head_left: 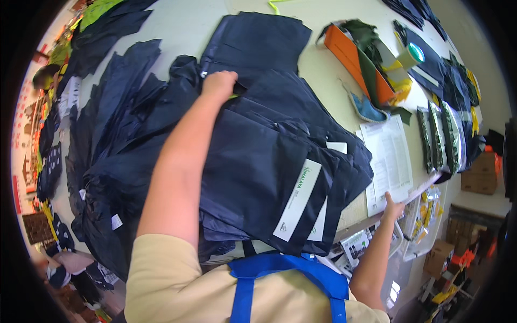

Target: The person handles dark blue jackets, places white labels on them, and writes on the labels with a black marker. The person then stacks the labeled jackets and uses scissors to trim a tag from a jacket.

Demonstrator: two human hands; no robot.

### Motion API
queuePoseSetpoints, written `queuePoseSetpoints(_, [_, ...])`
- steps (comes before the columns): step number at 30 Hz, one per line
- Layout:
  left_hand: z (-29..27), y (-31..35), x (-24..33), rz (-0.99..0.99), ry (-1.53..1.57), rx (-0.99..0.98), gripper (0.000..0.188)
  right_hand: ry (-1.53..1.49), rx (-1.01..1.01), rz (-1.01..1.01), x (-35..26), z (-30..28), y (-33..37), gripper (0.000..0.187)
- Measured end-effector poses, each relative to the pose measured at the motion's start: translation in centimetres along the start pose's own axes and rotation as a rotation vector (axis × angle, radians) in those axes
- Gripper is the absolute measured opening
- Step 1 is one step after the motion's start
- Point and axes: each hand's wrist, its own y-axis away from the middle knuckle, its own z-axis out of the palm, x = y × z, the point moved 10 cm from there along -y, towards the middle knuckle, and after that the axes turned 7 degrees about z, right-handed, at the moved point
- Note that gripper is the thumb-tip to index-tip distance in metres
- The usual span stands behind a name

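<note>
In the head view, my left hand [219,85] reaches up across the pile and rests at the near edge of a folded navy garment [258,43], fingers curled in and only slightly open — whether they have a real hold on the cloth I cannot tell. That folded garment lies on the pale worktop [175,32], at the far end of a heap of the same dark fabric. Nearer my body are stacked navy garments [253,172], flat and overlapping, with a long white label [298,199] lying slantwise on the top one. My right hand [394,207] is at the worktop's near edge, its thumb raised against the lower end of some printed papers [386,156]; the other fingers are largely hidden, so I cannot tell how firmly it grips them. Beyond the papers lies a small blue cloth piece [367,109], and farther off an open orange box [353,59] stuffed with dark green and yellow material. Plastic-wrapped packets [439,137] stand side by side to the right of the papers. To my left, loose dark garments [116,107] sprawl in creases — my blue straps [291,264] show at the bottom.
</note>
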Motion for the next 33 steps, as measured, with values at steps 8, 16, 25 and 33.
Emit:
queuePoseSetpoints(8, [-14.0,0.5,-4.6,-0.229,0.092,0.509,0.015,-0.386,-0.036,0.106,5.6,0.1,-5.1,0.025])
queuePoseSetpoints(16, [-22.9,12.6,14.5,0.19,0.366,0.326,0.006,0.122,0.202,-0.399,1.3,-6.1,-4.1,0.032])
queuePoseSetpoints(25, [-6.0,25.1,20.8,-0.29,0.516,0.064,0.054,-0.983,-0.174,-0.147,-0.3,-11.0,-4.7,0.02])
queuePoseSetpoints(33, [-1.2,23.0,18.5,-0.133,0.437,-0.065,0.033,-0.992,-0.755,-0.15,-7.1,-13.1,8.3,0.013])
